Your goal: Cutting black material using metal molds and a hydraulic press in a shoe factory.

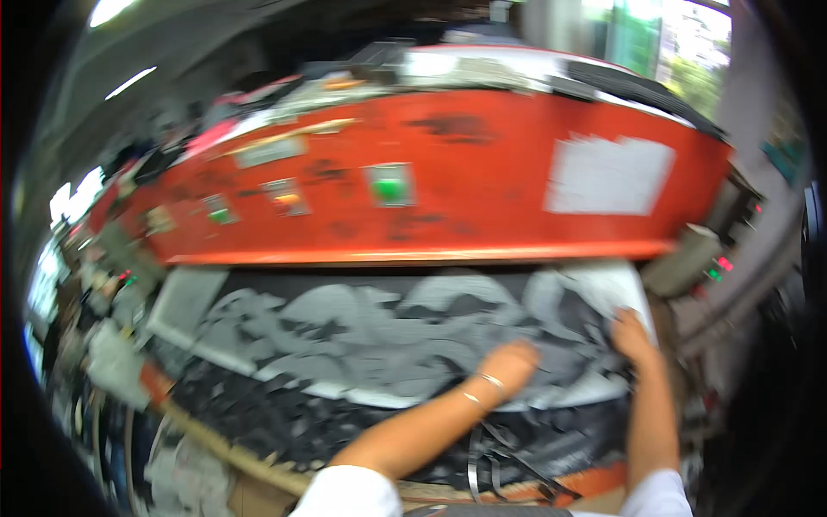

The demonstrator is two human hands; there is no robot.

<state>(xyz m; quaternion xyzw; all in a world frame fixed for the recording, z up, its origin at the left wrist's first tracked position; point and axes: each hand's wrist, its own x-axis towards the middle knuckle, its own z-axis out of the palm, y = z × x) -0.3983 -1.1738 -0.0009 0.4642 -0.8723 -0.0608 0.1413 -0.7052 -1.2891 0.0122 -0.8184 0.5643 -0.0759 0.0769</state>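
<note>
A wide white sheet (198, 293) lies under the front of the red machine, with several grey curved cut pieces (345, 319) spread over it on a dark backing. My left hand (510, 366), with bracelets at the wrist, is over the pieces right of centre. Its fingers are curled in, and what they hold, if anything, is hidden. My right hand (635, 338) is at the right edge of the white sheet, by its far corner. Blur hides how its fingers lie. Nearer me, a heap of dark scraps (345, 435) runs along the front.
The red machine body (482, 172) rises across the far side, carrying a green button (390, 186), an orange one (285, 199) and a white paper patch (610, 175). Dark straps (495, 461) hang at the near edge. A grey cylinder end (685, 263) stands at the right.
</note>
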